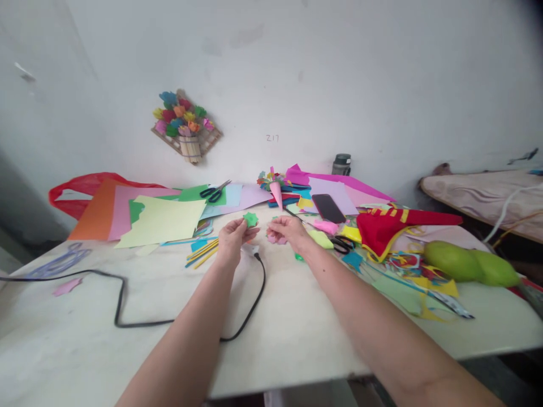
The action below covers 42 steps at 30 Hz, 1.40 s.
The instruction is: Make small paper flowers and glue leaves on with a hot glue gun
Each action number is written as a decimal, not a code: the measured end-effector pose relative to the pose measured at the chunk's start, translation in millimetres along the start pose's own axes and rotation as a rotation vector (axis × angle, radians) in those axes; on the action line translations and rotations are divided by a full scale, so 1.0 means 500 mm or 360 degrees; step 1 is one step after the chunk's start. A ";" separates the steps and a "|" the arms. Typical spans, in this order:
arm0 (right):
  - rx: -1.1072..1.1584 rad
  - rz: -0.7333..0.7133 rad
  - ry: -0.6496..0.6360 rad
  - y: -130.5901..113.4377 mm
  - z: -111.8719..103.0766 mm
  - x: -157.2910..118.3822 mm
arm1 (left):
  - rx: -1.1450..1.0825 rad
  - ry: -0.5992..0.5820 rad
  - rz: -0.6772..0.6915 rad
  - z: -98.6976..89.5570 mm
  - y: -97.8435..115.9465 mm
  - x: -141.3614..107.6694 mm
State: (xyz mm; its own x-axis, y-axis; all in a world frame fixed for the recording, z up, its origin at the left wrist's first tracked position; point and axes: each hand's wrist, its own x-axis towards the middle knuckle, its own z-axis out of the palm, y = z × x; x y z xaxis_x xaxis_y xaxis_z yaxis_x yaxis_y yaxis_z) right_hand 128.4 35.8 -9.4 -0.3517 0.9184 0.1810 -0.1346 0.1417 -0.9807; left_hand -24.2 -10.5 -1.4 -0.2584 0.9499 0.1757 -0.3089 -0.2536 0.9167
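My left hand pinches a small green paper flower between thumb and fingers, above the table. Beside it, my right hand is closed at the fingertips, and what it grips, if anything, is too small to make out. Pink paper cut-outs show just below those right fingertips; whether they touch is unclear. Under my left hand, a white object has a black cord running from it. Yellow and blue paper strips lie left of my left hand.
Coloured paper sheets with scissors on them lie at the back left. Toward the right are a phone, a pink paper cone, a red cloth, paper scraps and green fruit. A flower decoration hangs on the wall.
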 end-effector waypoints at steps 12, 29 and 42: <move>0.0157 -0.0001 0.0075 -0.011 -0.005 -0.006 | 0.0154 -0.0085 -0.0019 0.013 -0.001 -0.004; -0.0026 -0.0127 0.0293 -0.013 0.000 -0.006 | 0.0089 -0.0175 -0.0048 0.016 0.005 -0.011; -0.0029 -0.0265 0.0271 -0.007 0.007 -0.004 | 0.0090 -0.0258 -0.0059 0.012 0.005 -0.009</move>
State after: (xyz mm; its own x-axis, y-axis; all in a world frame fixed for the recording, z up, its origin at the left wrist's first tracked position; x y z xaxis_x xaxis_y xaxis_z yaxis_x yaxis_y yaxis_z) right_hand 126.3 32.3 -5.8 -0.1646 0.9307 0.3266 -0.1605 0.3015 -0.9399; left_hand -18.1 -14.3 2.3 -0.0957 0.9765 0.1930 -0.2622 -0.2118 0.9415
